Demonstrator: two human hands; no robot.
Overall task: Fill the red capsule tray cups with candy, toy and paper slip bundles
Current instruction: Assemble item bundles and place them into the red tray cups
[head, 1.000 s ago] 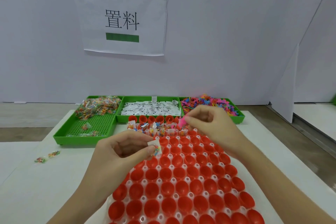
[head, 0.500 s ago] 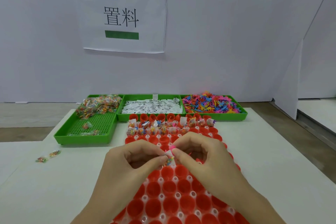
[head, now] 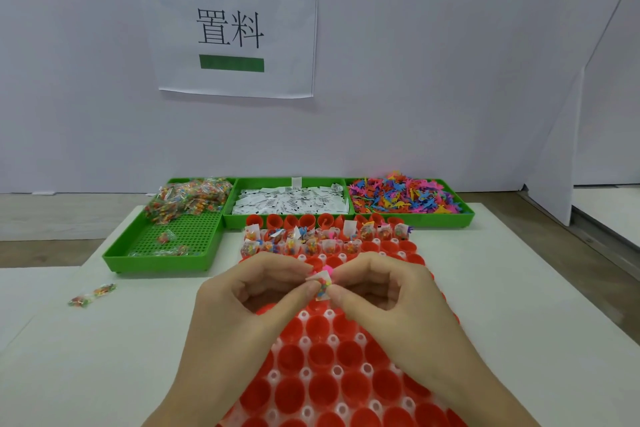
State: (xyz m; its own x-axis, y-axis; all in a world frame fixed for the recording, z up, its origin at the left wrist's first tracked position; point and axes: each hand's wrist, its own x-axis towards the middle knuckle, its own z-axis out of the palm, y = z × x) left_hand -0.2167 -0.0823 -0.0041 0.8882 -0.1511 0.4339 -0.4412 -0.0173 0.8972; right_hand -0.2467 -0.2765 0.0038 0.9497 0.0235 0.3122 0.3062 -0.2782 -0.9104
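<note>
You are in the middle of assembling one bundle: your left hand [head: 256, 298] and right hand [head: 384, 291] meet over the red plastic capsule tray with round cups [head: 322, 374], and both pinch the same small packet, a white paper slip folded against a clear bag of coloured candy [head: 322, 284], with a pink toy piece [head: 327, 269] showing just behind it. Thumb and forefinger of each hand are curled onto the bundle; the other fingers are bent and hold nothing that can be seen

The bundle hangs above the tray, not in a cup. Only cups in the far rows, near the green perforated plastic tray of candy bags [head: 166, 246], the green tray of white paper slips [head: 291, 201] and the green tray of small coloured plastic toys [head: 405, 194], hold bundles; the near rows look unfilled, so most of the work is probably ahead

Next, I judge, you need the three parts squeezed tight, then lowered into the next free cup beside the last filled one
</note>
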